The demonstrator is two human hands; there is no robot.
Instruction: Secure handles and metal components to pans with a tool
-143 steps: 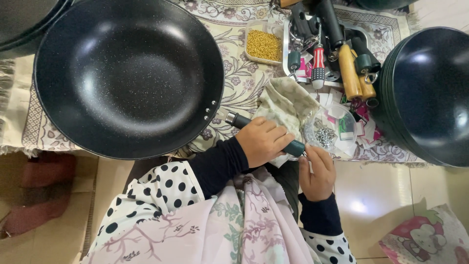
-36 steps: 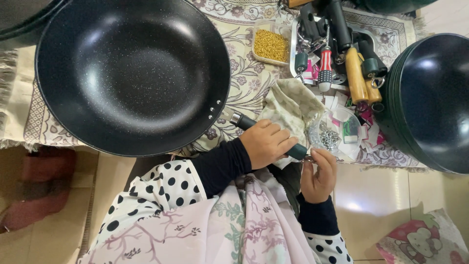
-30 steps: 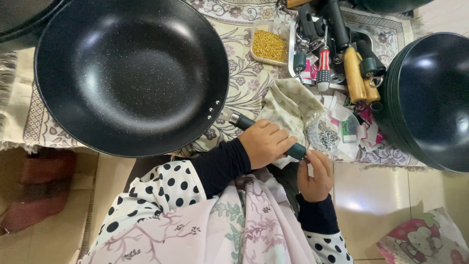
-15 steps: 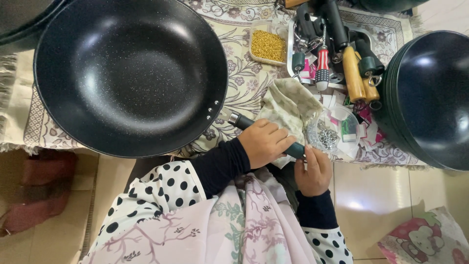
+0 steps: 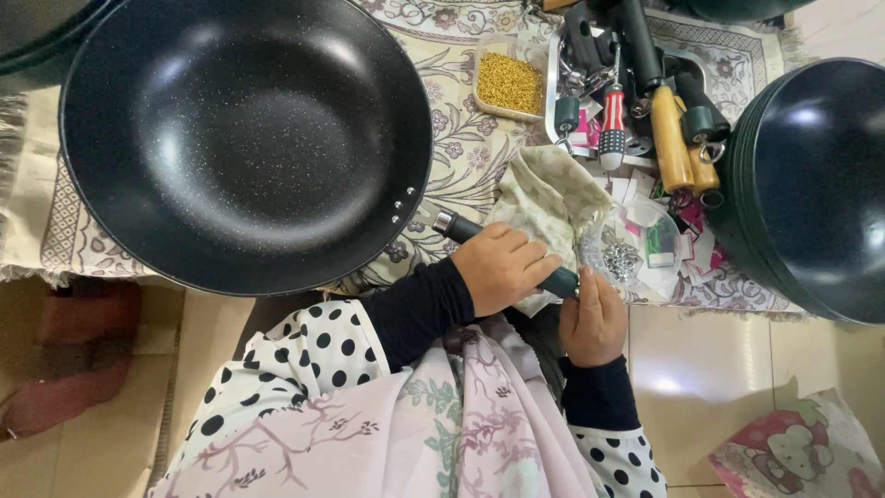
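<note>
glossy beige floor tiles [image 5: 710,369] beneath a patterned floral cloth [image 5: 461,157].

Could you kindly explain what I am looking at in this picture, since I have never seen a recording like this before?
There is no machine here: a person wears a camera on the head, so you look straight down at their own two hands. The left hand grips a dark, rounded pan handle. The right hand pinches something small at that handle's end; what it is cannot be made out. On the floral patterned cloth lie a large black speckled wok, a stack of black pans, a clear tub of small golden parts, a red-handled screwdriver and wooden-handled tools.
</note>
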